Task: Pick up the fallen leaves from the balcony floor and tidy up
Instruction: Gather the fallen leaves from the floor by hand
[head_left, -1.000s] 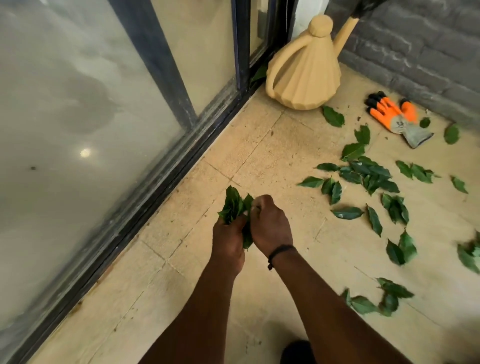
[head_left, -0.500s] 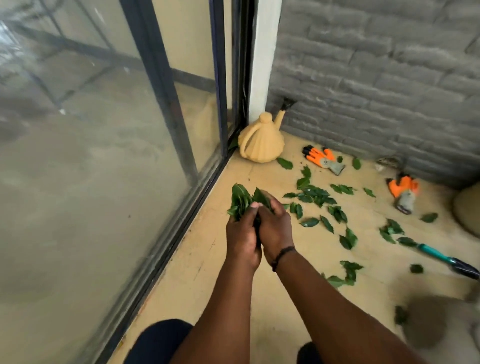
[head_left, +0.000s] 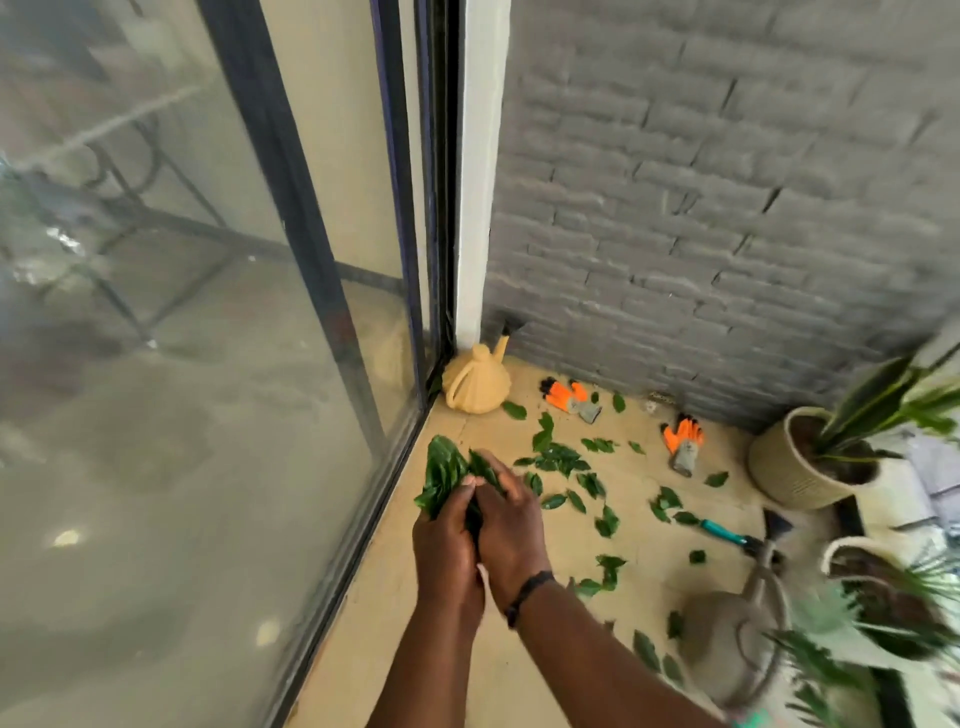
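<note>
Both hands meet at the frame's centre, holding a bunch of leaves (head_left: 445, 475): the left hand (head_left: 445, 551) has its fingers curled round the stems, and the right hand (head_left: 511, 535) has its fingers wrapped over the bunch from 3 o'clock. Loose leaves (head_left: 558, 460) lie scattered on the balcony floor (head_left: 639, 488) towards 1 o'clock, between a tan watering can (head_left: 478, 387) and two orange gloves (head_left: 683, 441).

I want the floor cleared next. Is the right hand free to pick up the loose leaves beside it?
Probably not yet: the right hand and left hand both clasp the gathered bunch of leaves. Nothing lies between it and the loose leaves.
</note>
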